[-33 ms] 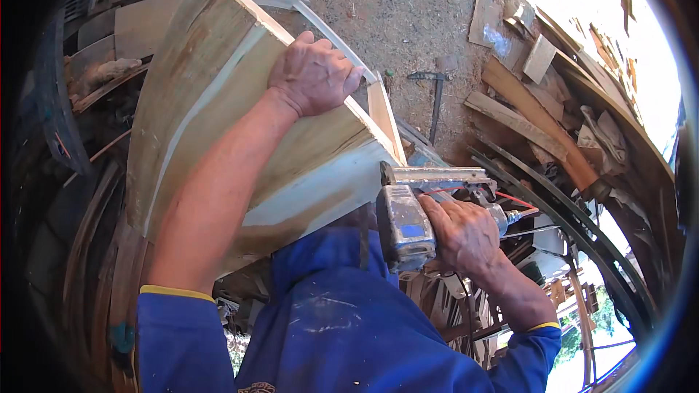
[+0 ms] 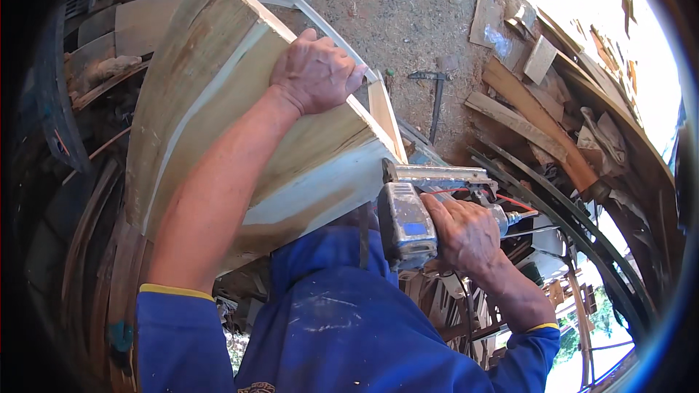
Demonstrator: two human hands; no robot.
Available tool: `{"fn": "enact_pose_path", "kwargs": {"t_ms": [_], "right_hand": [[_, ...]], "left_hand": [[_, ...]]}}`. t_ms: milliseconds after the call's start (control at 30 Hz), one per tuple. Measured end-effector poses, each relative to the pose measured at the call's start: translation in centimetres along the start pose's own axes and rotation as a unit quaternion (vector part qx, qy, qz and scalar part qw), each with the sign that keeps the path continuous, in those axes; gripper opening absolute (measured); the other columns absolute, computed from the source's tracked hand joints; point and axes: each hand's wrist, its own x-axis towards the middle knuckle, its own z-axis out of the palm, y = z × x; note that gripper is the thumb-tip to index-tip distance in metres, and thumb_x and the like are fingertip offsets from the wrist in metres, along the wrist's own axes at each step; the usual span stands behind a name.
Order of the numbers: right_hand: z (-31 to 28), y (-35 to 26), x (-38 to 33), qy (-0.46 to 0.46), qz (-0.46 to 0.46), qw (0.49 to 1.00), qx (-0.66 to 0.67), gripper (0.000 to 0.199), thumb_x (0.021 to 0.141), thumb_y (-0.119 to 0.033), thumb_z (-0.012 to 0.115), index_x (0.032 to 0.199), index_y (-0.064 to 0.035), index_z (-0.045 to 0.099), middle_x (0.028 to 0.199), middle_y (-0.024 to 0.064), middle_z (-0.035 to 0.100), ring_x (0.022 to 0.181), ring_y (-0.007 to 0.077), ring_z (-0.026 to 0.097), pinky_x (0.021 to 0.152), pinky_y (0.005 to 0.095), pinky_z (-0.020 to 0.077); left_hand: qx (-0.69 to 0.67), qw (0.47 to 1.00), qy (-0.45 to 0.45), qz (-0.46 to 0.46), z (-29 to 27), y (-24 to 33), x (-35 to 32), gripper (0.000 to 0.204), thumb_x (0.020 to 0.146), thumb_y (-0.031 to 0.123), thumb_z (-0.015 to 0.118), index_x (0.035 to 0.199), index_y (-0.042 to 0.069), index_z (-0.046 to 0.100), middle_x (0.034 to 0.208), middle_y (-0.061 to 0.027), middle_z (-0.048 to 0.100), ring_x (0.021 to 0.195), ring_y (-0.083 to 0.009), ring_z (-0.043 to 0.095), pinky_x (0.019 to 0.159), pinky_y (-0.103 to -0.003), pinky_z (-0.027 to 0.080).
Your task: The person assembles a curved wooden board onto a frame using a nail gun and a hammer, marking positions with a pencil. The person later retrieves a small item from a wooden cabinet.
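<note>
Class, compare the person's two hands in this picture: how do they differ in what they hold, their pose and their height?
The left hand lies palm-down, fingers curled over the top edge of the pale wooden box; the right hand is wrapped round the grip of the grey nail gun. The left hand sits higher and further away, the right hand lower, beside the box's corner. Both are bare, on blue-sleeved arms.

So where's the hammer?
In the head view, the hammer lies on the dirt ground right of centre, just beyond the wooden box and left of the scrap wood pile.
</note>
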Motion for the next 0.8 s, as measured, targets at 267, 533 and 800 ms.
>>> {"fn": "enact_pose_path", "kwargs": {"t_ms": [267, 533, 800], "right_hand": [[0.1, -0.7, 0.3, -0.006, 0.049, 0.999, 0.015, 0.056, 0.075, -0.022, 0.075, 0.126, -0.0026, 0.06, 0.099, 0.018, 0.072, 0.09, 0.0338, 0.073, 0.077, 0.0423, 0.0577], [-1.0, -1.6, 1.0, -0.043, 0.075, 0.996, 0.019, 0.067, 0.071, -0.023, 0.078, 0.131, -0.0023, 0.058, 0.109, 0.0218, 0.072, 0.096, 0.0357, 0.073, 0.081, 0.0437, 0.0581], [0.1, -1.3, 0.1, -0.024, 0.096, 0.994, 0.046, 0.07, 0.074, -0.025, 0.082, 0.134, -0.0004, 0.056, 0.107, 0.0176, 0.074, 0.094, 0.0324, 0.074, 0.08, 0.0423, 0.0592]], "left_hand": [[0.003, 1.0, 0.001, 0.0, 0.1, 0.2, -0.2, 0.04, 0.094, 0.035, 0.058, 0.062, 0.012, 0.068, 0.064, -0.0034, 0.066, 0.069, -0.0209, 0.063, 0.072, -0.039, 0.045], [0.02, 1.0, -0.017, -0.003, 0.4, -0.1, -0.6, 0.041, 0.096, 0.036, 0.055, 0.064, 0.013, 0.07, 0.065, -0.0043, 0.067, 0.071, -0.021, 0.066, 0.076, -0.038, 0.047], [0.014, 1.0, -0.01, -0.003, 0.5, -0.2, -0.3, 0.041, 0.096, 0.037, 0.056, 0.067, 0.012, 0.072, 0.071, -0.0053, 0.071, 0.073, -0.0227, 0.068, 0.079, -0.039, 0.049]]}}
